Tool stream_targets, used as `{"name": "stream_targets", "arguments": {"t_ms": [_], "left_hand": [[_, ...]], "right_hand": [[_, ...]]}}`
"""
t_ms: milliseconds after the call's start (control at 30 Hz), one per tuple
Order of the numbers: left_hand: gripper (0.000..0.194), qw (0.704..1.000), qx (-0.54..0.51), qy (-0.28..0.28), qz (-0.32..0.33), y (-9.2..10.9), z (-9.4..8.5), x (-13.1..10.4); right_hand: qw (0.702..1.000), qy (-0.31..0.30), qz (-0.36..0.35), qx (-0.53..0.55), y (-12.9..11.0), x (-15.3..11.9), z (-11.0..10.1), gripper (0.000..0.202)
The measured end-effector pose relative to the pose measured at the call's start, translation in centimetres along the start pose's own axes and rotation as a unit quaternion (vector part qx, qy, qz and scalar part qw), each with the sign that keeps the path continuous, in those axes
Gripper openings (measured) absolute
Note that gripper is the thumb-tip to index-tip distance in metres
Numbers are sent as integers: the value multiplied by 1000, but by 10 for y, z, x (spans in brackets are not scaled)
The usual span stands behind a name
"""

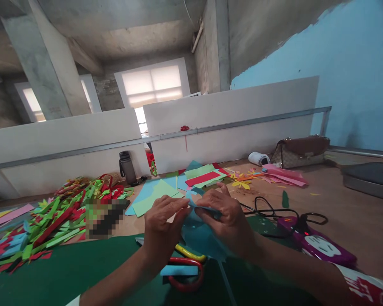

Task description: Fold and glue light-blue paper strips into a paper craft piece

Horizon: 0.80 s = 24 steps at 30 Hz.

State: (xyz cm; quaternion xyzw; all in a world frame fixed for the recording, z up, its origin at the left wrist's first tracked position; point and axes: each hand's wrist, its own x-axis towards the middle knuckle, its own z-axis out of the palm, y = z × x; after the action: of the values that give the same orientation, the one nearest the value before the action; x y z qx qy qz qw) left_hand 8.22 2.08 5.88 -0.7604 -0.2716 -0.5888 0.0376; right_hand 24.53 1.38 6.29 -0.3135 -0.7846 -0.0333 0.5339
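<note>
A curled piece of blue paper [196, 215] is pinched between my two hands above the table's front part. My left hand [164, 223] has thumb and forefinger pressed together at the paper's left edge. From the other side my right hand [225, 216] grips it, with a folded end showing between thumb and fingers. More blue paper [202, 240] lies or hangs below, partly covered by my hands. Under my left wrist are scissors with a red handle loop [187, 287] and a yellow handle [191, 253]. A short blue paper strip [179, 270] rests across the red loop.
Coloured paper scraps [60, 212] are heaped at left, near a dark bottle [127, 168]. Coloured sheets [161, 196] lie beyond my hands. At right are a purple power strip [319, 242] with a black cable [268, 208], a handbag [301, 153] and a dark case [368, 180].
</note>
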Motion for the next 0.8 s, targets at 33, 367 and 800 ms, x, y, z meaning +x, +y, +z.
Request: {"name": "stream_targets", "arguments": {"t_ms": [33,367,800], "left_hand": [[14,1000,4,2,17,-1,0,1],[16,999,13,-37,-3,-6,4,-2],[19,993,37,-105,33,-6,5,-3]], "right_hand": [[1000,3,-2,-1,0,0,0,11],[1000,6,-20,-7,-2,-1,-1,13],[998,-31,-33,-40,-3,1,-3,12]]}}
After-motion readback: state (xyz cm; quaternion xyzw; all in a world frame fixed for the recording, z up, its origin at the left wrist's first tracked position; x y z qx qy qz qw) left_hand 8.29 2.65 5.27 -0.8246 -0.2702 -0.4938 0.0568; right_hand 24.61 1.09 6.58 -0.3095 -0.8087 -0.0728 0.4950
